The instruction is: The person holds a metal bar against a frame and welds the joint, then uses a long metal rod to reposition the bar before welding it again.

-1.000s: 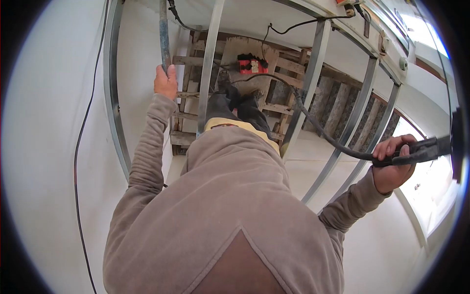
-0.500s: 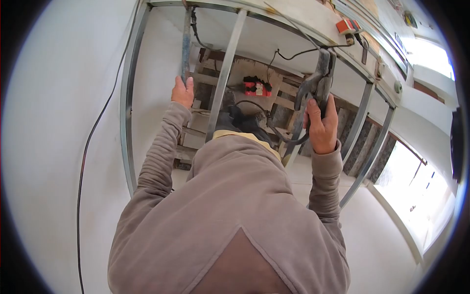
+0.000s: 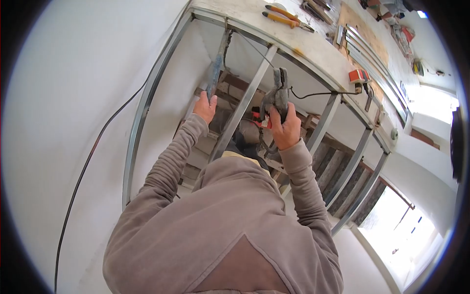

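My right hand (image 3: 286, 128) is closed around a dark, worn welding electrode holder (image 3: 280, 90). A thin welding rod (image 3: 252, 46) runs from its jaws up and left towards the top of a blue-grey bar. My left hand (image 3: 204, 107) is wrapped around the lower end of that worn blue-grey bar (image 3: 215, 73). The bar stands nearly upright inside a metal frame (image 3: 247, 98), left of one of its posts. Part of a red box (image 3: 256, 114) shows below, mostly hidden behind my right hand and the holder.
Orange-handled pliers (image 3: 281, 18) lie on the white ledge (image 3: 323, 61) above the frame. An orange box (image 3: 359, 76) sits further right, with a black cable (image 3: 318, 93) near it. Metal profiles (image 3: 377, 56) lie beyond. Another black cable (image 3: 93, 147) runs down the left wall.
The view has shifted, bringing the pliers into sight. My right hand has moved left with the electrode holder, closer to the bar. My left hand still grips the bar.
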Demonstrator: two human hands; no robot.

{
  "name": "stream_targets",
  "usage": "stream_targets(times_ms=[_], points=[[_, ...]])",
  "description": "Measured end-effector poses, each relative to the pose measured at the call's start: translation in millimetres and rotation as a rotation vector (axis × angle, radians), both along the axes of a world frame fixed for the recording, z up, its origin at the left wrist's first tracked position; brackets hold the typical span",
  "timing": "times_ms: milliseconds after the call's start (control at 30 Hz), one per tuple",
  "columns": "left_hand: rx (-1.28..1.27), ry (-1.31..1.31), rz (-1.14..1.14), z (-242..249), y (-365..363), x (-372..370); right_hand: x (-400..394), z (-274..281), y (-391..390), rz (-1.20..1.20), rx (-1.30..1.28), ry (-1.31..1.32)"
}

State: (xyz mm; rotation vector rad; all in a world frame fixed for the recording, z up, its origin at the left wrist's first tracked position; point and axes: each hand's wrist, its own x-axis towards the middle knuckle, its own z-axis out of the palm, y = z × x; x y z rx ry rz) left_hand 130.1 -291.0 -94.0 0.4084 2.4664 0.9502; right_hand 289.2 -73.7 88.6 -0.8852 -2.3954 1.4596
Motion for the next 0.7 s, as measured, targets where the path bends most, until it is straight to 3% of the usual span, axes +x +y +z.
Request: stream_targets(times_ms=[100,200,300,700], points=[[0.003,-0.005,0.007,0.6,-5.7,-3.6,-23.1,-19.3,-2.3,0.003,0.019,0.06],[0.011,-0.006,-0.004,2.8,-10.0,-7.4,-37.3,-13.7,-4.7,-0.02,-0.032,-0.055],[0.004,-0.026,-0.019,6.2,-13.4,-14.2,-30.7,-31.6,-8.1,0.017,0.154,0.073],[0.07,0.065,-0.006,-5.8,-16.7,-8.2,-30.5,-28.5,8.2,0.193,0.325,-0.123]])
